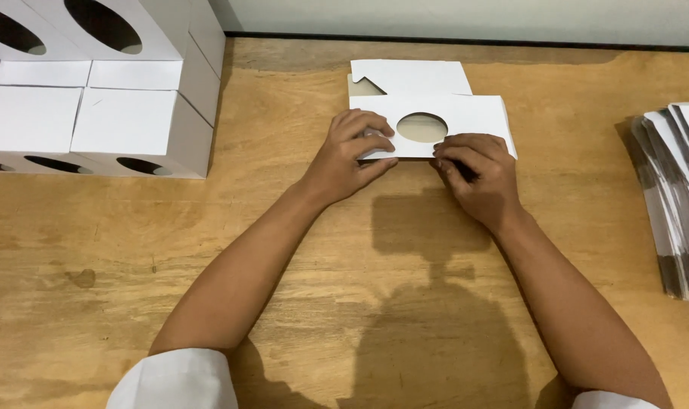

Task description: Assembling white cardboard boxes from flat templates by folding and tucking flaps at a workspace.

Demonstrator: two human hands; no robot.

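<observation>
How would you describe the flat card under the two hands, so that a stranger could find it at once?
On the wooden table, look near the far edge at the middle. There the left hand and right hand press a flat white card. Unlike the folded boxes at left and the stacked sheets at right, it lies alone, with an oval hole.

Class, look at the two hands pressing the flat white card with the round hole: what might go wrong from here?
1. The left hand and right hand pinch the flat white card blank with the round cut-out along one edge; uneven pressure might skew the crease.
2. The stack of flat card sheets looks fanned and might slide.
</observation>
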